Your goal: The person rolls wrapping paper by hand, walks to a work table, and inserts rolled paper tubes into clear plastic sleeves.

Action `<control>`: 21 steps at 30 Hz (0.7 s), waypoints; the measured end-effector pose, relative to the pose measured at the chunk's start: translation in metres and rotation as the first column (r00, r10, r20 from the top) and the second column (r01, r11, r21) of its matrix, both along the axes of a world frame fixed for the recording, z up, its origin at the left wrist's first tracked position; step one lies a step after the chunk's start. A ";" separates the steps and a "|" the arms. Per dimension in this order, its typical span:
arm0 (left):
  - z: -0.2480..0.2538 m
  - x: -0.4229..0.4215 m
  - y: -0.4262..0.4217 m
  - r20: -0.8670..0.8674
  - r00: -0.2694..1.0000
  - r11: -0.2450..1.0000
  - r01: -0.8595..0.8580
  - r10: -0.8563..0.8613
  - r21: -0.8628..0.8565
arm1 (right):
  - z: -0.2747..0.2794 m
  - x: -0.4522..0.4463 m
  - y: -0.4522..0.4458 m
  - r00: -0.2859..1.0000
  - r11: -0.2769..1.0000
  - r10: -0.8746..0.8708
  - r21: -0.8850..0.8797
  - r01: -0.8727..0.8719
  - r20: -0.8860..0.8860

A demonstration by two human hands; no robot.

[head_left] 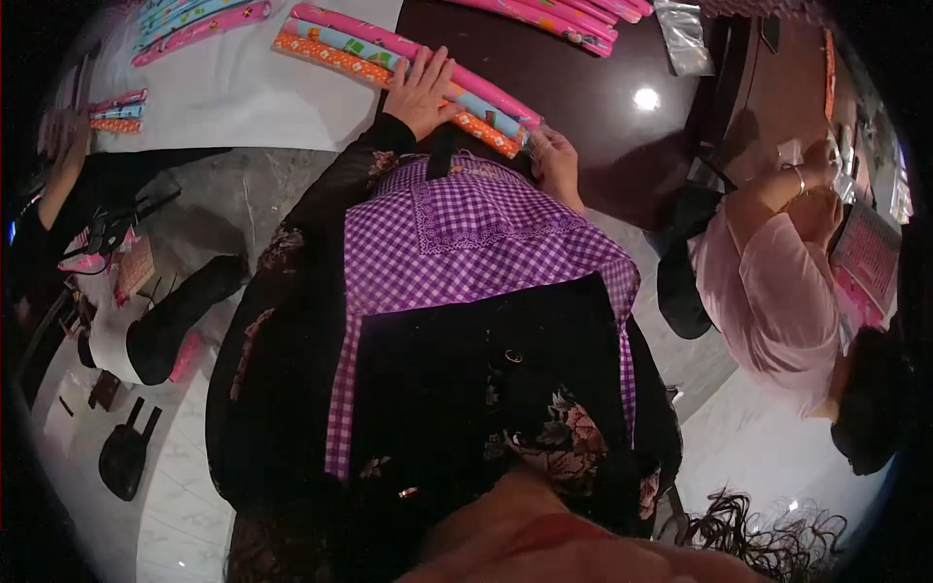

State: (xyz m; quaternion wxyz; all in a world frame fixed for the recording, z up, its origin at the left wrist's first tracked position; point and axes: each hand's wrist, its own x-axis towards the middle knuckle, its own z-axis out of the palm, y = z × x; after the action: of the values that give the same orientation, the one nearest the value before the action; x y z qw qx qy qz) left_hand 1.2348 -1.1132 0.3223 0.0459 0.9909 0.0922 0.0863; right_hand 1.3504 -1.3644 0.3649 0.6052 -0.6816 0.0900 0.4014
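Note:
Three patterned rolls lie side by side, slanting across the table's back edge: a pink roll (476, 85), a light blue roll (340, 42) and an orange roll (335, 60). Across their middle rests my left hand (421, 95), open, with its fingers stretched over them. At the rolls' right end, my right hand (554, 160) is closed round the tips, where something thin and clear shows, too small to make out. Just below both hands is the purple checked apron (476, 233) that I wear.
More rolls lie on the white cloth (262, 107) at the upper left and on the dark table (632, 146) at the top. A clear plastic packet (684, 39) is at the upper right. People sit at both sides, a pink-clad one (777, 291) at right.

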 end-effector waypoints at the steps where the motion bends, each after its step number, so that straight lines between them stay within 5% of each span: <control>1: -0.003 0.000 0.001 0.065 0.998 1.000 0.009 -0.008 -0.018 | 0.000 0.001 0.001 0.995 0.998 -0.025 0.048 0.030 -0.093; 9: 0.002 -0.001 0.000 -0.018 1.000 1.000 0.005 -0.005 0.001 | -0.005 0.007 0.005 0.981 0.998 -0.041 0.034 0.048 -0.191; 11: 0.004 -0.004 -0.002 -0.057 0.998 1.000 0.010 -0.008 0.024 | -0.003 0.009 0.002 0.927 0.954 -0.086 0.238 0.183 -0.366; 13: 0.004 -0.007 -0.002 -0.021 1.000 1.000 0.015 -0.014 0.022 | 0.000 0.007 0.001 0.911 0.948 -0.081 0.251 0.196 -0.405; 16: 0.004 -0.008 -0.001 0.006 1.000 1.000 0.013 -0.013 0.016 | 0.011 0.002 -0.001 0.952 0.968 -0.095 0.198 0.157 -0.290; 18: 0.002 -0.009 -0.001 0.029 0.999 1.000 0.019 -0.019 0.006 | 0.016 0.001 -0.006 1.000 0.997 -0.019 0.068 0.020 -0.017; 21: 0.001 -0.009 0.000 0.068 0.998 1.000 0.020 -0.020 -0.008 | 0.019 0.003 -0.015 0.999 0.997 -0.021 0.070 0.023 -0.028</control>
State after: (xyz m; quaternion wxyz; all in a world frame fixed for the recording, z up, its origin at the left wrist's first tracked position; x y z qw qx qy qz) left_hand 1.2262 -1.1135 0.3235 0.0544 0.9881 0.0811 0.1190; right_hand 1.3530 -1.3796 0.3843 0.6319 -0.6532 0.0917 0.4069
